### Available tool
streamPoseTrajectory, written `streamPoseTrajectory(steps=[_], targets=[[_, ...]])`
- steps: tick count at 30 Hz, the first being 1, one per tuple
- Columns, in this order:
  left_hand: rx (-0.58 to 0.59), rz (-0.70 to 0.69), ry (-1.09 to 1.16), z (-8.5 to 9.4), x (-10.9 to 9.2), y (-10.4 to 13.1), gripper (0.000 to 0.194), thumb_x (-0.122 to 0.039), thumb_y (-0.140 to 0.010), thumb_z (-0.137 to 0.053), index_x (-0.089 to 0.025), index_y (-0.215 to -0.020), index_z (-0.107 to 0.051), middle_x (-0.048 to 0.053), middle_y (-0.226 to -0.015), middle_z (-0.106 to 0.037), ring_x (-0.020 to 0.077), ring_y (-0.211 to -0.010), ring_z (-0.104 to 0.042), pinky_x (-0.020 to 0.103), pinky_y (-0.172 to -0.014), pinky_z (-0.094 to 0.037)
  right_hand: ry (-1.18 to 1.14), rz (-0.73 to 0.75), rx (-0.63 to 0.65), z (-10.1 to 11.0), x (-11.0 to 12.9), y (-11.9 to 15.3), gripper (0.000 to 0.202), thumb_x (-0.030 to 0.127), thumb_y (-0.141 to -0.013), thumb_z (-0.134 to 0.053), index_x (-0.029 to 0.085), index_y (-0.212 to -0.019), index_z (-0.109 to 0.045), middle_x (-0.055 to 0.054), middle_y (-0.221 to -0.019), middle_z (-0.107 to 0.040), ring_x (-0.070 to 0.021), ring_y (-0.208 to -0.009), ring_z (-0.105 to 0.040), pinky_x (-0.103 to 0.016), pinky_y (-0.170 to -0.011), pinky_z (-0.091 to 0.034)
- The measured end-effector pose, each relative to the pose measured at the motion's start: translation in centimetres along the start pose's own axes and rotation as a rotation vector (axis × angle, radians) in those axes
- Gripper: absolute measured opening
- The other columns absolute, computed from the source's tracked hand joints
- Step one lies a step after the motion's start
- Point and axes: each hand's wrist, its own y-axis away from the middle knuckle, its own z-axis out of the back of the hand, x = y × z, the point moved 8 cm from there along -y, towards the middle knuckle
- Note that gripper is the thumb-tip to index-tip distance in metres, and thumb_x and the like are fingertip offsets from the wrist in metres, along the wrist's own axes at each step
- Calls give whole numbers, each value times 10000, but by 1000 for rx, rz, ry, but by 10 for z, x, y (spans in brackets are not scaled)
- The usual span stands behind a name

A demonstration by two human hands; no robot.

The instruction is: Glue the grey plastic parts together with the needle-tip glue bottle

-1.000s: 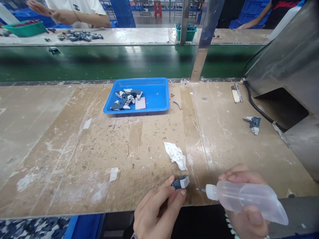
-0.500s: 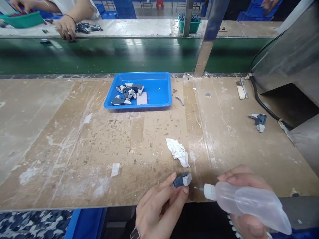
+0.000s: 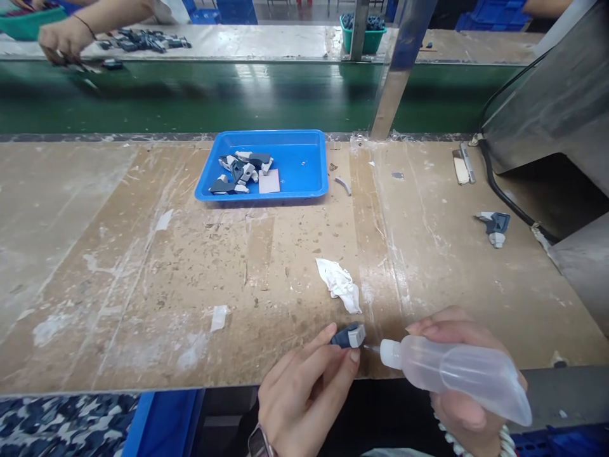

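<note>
While the left hand [image 3: 307,390] is on the near side of the crumpled tissue [image 3: 339,284], its thumb and fingertips pinch a small blue-grey part [image 3: 349,336], parted only by the width of that piece, so that the pale end faces right. The part itself sits just nearer than the tissue's closest corner. To the right of the tissue and nearer than it, the right hand [image 3: 476,424] wraps around a translucent squeeze bottle [image 3: 464,374], fingers over the top and thumb along the side; the bottle lies tilted, its thin tip pointing left, right beside the part's pale end, and whether the two touch cannot be told. Nearer than the tissue and well to its left, a blue bin [image 3: 162,422] holds many similar pieces [image 3: 61,422]. Beyond the tissue and far to its right lies one loose piece [image 3: 495,228]. Farther beyond the tissue and to its left stands a blue tray [image 3: 299,168], with a cluster of pieces [image 3: 240,171] and a pale square [image 3: 269,181] in it. Farthest from the tissue, past the green belt [image 3: 266,95], are a green basket [image 3: 373,43] and, far left, a co-worker's hand [image 3: 61,41].
</note>
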Motion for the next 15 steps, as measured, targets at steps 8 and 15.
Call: streamPoseTrajectory(steps=[8,15], targets=[[21,-94,-11,0,-3,3,150,-125,-932,-719,-187,-1067,-701,17,-923,-822,194,-938,-807,202,-735,-643,36,-34,-68,2,-5,-1,508,694,-882,-650,194,-951,-713,-58,-783,-689,-241,-658,-657,-362,-458,-535],[23,-267,-47,3,-6,5,313,-23,-844,-775,-197,-1103,-748,21,-1017,-813,224,-1020,-790,230,-797,-657,-70,-89,-62,9,-10,3,391,589,-915,-659,211,-998,-715,-58,-812,-641,-233,-754,-613,-359,-550,-529]])
